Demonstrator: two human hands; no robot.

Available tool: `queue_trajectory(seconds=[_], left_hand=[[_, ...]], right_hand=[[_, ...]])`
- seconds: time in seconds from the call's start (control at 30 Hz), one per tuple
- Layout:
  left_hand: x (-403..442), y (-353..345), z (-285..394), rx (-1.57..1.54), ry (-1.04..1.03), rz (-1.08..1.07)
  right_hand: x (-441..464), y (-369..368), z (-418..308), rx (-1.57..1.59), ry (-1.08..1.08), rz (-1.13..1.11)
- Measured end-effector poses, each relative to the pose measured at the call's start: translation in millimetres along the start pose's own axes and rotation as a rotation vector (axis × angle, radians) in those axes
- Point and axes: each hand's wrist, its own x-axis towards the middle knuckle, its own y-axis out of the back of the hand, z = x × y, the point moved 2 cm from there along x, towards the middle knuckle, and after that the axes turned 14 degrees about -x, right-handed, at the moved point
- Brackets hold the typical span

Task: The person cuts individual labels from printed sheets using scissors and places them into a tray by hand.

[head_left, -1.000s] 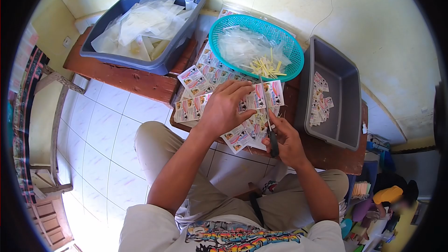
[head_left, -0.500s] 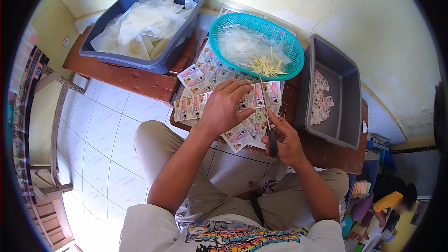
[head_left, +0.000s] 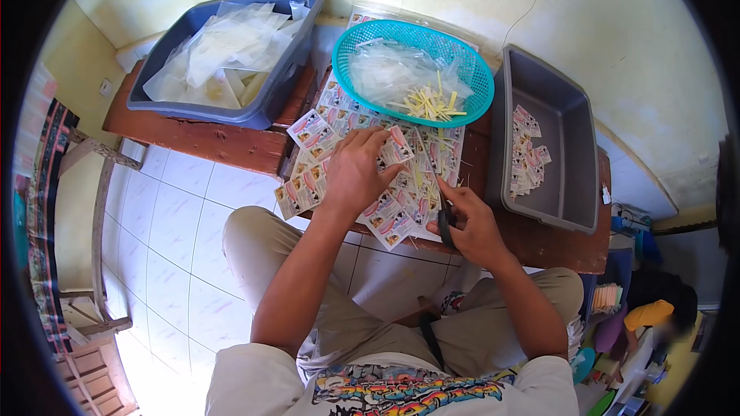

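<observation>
My left hand (head_left: 357,172) is closed on a strip of printed labels (head_left: 304,191), which slants up to the right and shows on both sides of the hand. My right hand (head_left: 474,225) grips a pair of scissors (head_left: 445,223) by the black handles, blades pointing away from me. The scissors are to the right of the strip, apart from it. Beneath both hands, loose cut labels (head_left: 389,219) and thin paper trimmings lie over printed sheets (head_left: 339,96). Part of the strip is hidden under my left hand.
Behind the sheets sits a turquoise basket (head_left: 347,100) with clear plastic pieces and yellow trimmings. A grey tub (head_left: 566,139) at right holds cut labels. At left, a blue-grey tub (head_left: 297,69) of translucent plastic sheets stands on a wooden bench (head_left: 223,142). Another person (head_left: 651,316) bends at far right.
The strip has tilted, its right end rising and its left end dropping. The scissors have come away from the strip, their blades now lower. The view has shifted slightly.
</observation>
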Motion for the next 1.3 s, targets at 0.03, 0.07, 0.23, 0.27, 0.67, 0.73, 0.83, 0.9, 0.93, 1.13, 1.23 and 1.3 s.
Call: queue_trajectory(seconds=[0.03, 0.07, 0.23, 0.27, 0.67, 0.73, 0.83, 0.9, 0.93, 1.13, 1.23, 1.3], left_hand=[[0.0, -2.2, -2.4, 0.025, 0.043, 0.011], [0.2, -5.0, -3.7, 0.026, 0.04, 0.007], [0.7, -18.9, -16.4, 0.106, 0.178, -0.032], [0.3, -22.2, -18.9, 0.107, 0.175, -0.036], [-4.3, -29.2, -34.6, 0.155, 0.113, -0.062], [-6.1, -29.3, -36.6, 0.109, 0.117, -0.093], [-8.2, -24.7, -34.9, 0.119, 0.067, -0.092], [-9.4, -18.1, -28.9, 0.114, 0.045, -0.089], [-9.5, -14.7, -25.4, 0.109, 0.027, -0.086], [-17.4, -4.8, -22.2, 0.074, 0.042, -0.123], [-18.0, -6.5, -18.4, 0.044, 0.049, -0.129], [-16.8, -8.0, -14.1, 0.051, 0.013, -0.118]], right_hand=[[-0.2, -1.5, 3.1, -0.094, 0.025, -0.002], [-0.4, -2.9, 5.0, -0.187, 0.05, -0.005], [-4.3, -11.1, 11.4, -0.286, 0.129, 0.048], [-5.0, -12.6, 13.8, -0.311, 0.146, 0.055], [-6.6, -16.5, 11.1, -0.482, 0.024, -0.028], [-7.0, -17.3, 10.4, -0.494, 0.023, -0.022], [-5.9, -20.3, 9.6, -0.538, 0.038, -0.011], [-6.4, -21.6, 6.2, -0.566, 0.048, -0.001], [-6.1, -21.2, 2.3, -0.6, 0.04, -0.013], [-3.5, -26.8, 1.1, -0.673, 0.09, 0.021], [-2.3, -31.0, 2.0, -0.699, 0.116, 0.025], [-1.1, -33.1, 0.8, -0.708, 0.123, 0.032]])
